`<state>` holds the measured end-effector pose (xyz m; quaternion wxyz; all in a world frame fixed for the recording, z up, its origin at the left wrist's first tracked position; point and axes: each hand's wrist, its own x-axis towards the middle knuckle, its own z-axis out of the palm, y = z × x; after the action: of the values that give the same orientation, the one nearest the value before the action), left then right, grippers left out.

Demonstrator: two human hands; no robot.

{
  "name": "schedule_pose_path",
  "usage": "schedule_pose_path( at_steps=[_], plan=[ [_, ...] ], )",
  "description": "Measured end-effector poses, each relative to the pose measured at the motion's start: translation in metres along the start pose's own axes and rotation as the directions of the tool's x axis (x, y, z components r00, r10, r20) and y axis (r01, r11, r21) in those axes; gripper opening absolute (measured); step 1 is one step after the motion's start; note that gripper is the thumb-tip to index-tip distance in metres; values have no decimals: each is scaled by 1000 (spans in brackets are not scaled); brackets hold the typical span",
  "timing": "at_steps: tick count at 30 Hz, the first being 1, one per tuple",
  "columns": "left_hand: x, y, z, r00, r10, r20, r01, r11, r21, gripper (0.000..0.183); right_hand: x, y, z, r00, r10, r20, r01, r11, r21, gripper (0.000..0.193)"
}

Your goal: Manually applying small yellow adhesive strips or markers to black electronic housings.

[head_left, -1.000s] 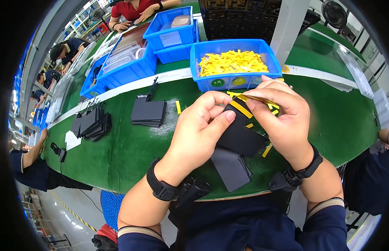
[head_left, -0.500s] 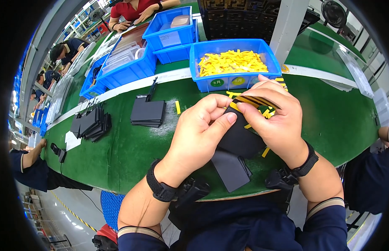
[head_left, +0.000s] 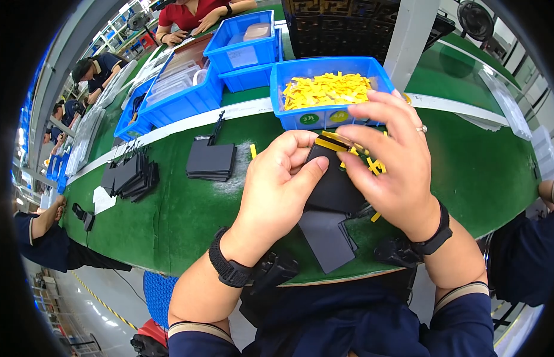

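Loosened from its earlier pinch, the right hand (head_left: 403, 172) spreads, slightly blurred, beside a yellow strip (head_left: 330, 144) on the black panel (head_left: 333, 191). The left hand (head_left: 280, 178) pinches that panel above the worktop (head_left: 188, 223), some fingertips hidden, partly covering a black stack (head_left: 326, 243).

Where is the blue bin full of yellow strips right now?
In the head view, the blue bin of yellow strips sits at upper centre, slightly right, just beyond the right hand and left of the pale post.
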<state>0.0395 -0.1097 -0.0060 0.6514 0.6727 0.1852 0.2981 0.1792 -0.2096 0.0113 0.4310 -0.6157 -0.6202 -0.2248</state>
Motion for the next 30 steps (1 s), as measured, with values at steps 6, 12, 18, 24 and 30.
schedule_pose_path(
  at_steps=[6,12,18,24,30],
  plan=[
    [-3,3,2,996,-46,82,51,997,-60,21,-1,14,-1,992,99,-83,-92,992,91,20],
    [1,0,-4,996,24,84,-8,981,-193,21,-3,-6,0,996,-87,24,83,986,147,21],
    [-3,5,1,980,196,41,-200,967,157,28,-4,-2,-3,995,64,80,-86,944,319,16],
    [-3,9,-2,988,91,121,-113,976,189,33,1,-2,-1,997,-34,-64,50,960,277,18],
    [1,8,-2,997,63,38,-57,988,-146,23,-8,1,9,934,346,-85,-267,837,478,12]
  ],
)
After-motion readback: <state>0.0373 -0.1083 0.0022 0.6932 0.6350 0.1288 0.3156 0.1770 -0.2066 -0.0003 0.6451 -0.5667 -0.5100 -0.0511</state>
